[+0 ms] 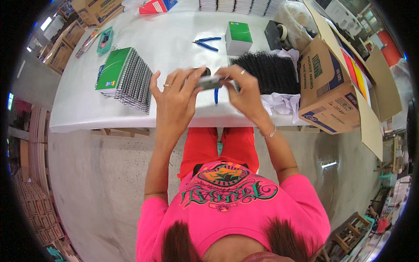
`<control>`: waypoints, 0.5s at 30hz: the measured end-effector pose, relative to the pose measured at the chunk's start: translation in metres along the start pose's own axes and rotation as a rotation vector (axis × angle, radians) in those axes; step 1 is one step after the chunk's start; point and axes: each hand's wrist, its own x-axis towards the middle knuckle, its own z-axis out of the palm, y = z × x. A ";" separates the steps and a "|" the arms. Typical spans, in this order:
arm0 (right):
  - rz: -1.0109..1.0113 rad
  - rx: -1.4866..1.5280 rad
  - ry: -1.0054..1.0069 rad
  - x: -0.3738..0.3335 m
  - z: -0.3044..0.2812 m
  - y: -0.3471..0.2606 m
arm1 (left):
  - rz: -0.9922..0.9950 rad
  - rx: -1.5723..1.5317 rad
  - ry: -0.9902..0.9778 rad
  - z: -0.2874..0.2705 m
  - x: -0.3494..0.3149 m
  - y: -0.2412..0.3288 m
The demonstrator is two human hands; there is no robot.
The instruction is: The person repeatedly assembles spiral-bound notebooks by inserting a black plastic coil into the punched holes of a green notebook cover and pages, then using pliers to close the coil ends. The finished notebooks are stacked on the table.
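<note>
In front of me, above the near part of the table, both hands hold a small flat grey object (210, 82). It is blurred, with a dark rounded part at its upper edge, and I cannot tell its kind. My left hand (176, 94) pinches its left end, and my right hand (245, 89) grips the right end with bent fingers. Below the object a blue handle (216, 96) partly shows on the table. A stack of spiral notebooks (115, 70) with a green cover stands left of my left hand. Black spiral coils (270, 72) lie bundled on white paper beside my right hand.
Blue-handled cutting pliers (207, 43) lie farther back, beside a green-and-white block (238, 39). An open cardboard box (331, 87) with coloured sheets stands right, its flap past the table edge. A tape dispenser (277, 35) and teal tray (104, 41) sit on the white table (170, 30).
</note>
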 end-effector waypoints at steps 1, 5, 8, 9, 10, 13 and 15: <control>-0.016 -0.031 -0.066 -0.007 0.002 -0.007 | -0.012 -0.030 -0.071 0.003 -0.004 -0.003; 0.067 -0.084 -0.026 -0.024 -0.011 0.010 | -0.055 -0.134 -0.154 0.017 -0.019 -0.016; 0.238 -0.428 0.267 -0.031 -0.056 0.058 | -0.136 -0.107 -0.169 0.021 -0.036 -0.035; 0.332 -0.560 0.366 -0.041 -0.071 0.081 | -0.160 -0.091 -0.182 0.022 -0.040 -0.040; 0.479 -0.556 0.386 -0.048 -0.082 0.095 | -0.191 -0.070 -0.193 0.023 -0.045 -0.045; 0.421 -0.963 0.395 -0.068 -0.099 0.117 | -0.210 -0.022 -0.205 0.030 -0.055 -0.052; 0.489 -1.042 0.375 -0.077 -0.105 0.128 | -0.208 0.001 -0.202 0.036 -0.057 -0.053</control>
